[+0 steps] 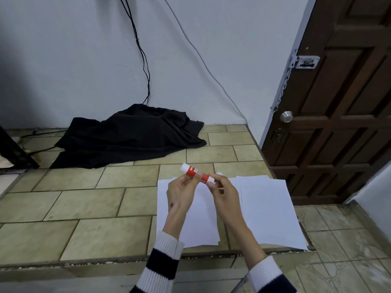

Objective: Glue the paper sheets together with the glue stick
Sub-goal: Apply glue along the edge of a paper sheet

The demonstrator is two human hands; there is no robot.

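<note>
A red and white glue stick (195, 172) is held level above the papers, its white cap pointing up and left. My left hand (181, 194) grips its red middle. My right hand (224, 192) pinches its white right end. Beneath my hands lies a white paper sheet (201, 225) on the tiled counter (88, 199). A second stack of white sheets (270, 210) lies just to its right, reaching the counter's right edge. Whether the cap is on tight I cannot tell.
A crumpled black cloth (131, 134) lies at the back of the counter under hanging black cables (143, 60). A dark object (12, 153) sits at the far left. A brown wooden door (338, 102) stands to the right, with tiled floor (342, 240) below.
</note>
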